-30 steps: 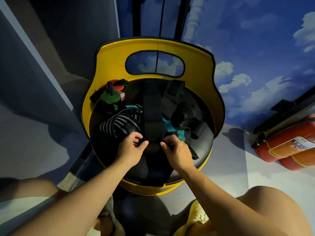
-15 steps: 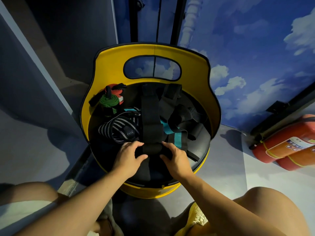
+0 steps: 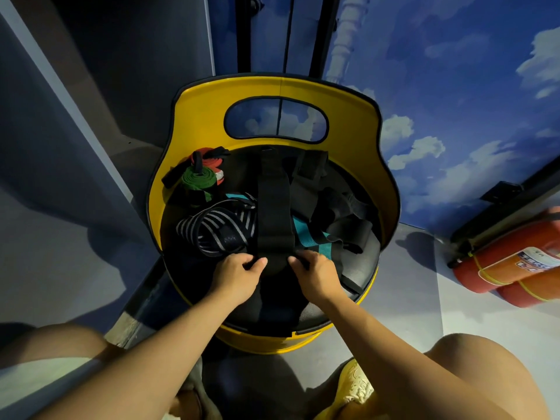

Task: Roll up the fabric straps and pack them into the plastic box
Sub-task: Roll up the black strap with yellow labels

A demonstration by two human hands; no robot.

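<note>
My left hand (image 3: 238, 275) and right hand (image 3: 315, 272) both grip the near end of the wide black strap (image 3: 274, 207), fingers curled over its edge and thumbs tucked in toward each other at the fold. Compared with a second ago, both hands sit slightly farther up the strap and closer together, and the end under my fingers reads as a thicker bundle; I judge that the first turns of the roll are formed. The rest of the strap lies flat, running away from me across the black seat (image 3: 362, 268) of the yellow chair (image 3: 194, 116), with its far end near the backrest. Most of its length is therefore not yet rolled. To the left of it lies a loose black-and-white striped strap (image 3: 212, 230); a teal strap (image 3: 309, 237) shows from under its right edge, touching it; further black straps (image 3: 336, 213) lie bunched on the right. A green roll (image 3: 198, 178) and a red roll (image 3: 209, 160) rest at the far left of the seat, already wound. The plastic box is not visible in this view, so packing cannot begin from here. Next requirement, in my judgement: advance the roll in even turns, keeping both edges aligned, because the teal strap beneath may be drawn along. Two red extinguishers (image 3: 515, 262) lie on the floor at right.
</note>
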